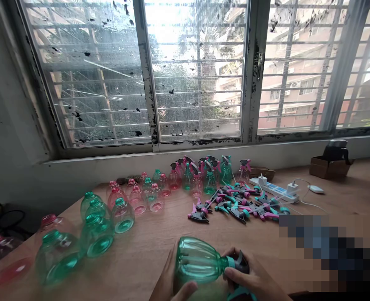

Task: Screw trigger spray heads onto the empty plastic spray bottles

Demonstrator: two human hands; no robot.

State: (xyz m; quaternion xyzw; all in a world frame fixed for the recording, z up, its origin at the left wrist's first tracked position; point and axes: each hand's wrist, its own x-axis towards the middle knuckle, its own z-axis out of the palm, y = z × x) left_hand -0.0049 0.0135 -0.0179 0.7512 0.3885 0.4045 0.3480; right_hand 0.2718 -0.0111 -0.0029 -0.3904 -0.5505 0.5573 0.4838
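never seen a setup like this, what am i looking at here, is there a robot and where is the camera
There is no robot here: the work is done by a person's two bare hands. The single picture comes from a camera worn on the head, looking forward and down.

The left hand holds a green bottle on its side, neck to the right. The right hand grips the spray head at that neck; whether it is screwed tight cannot be told.

On the wooden table, bottles without heads stand to the left, bottles with heads near the window wall, and loose spray heads lie in a pile by a power strip. A pixelated patch hides part of the right side.
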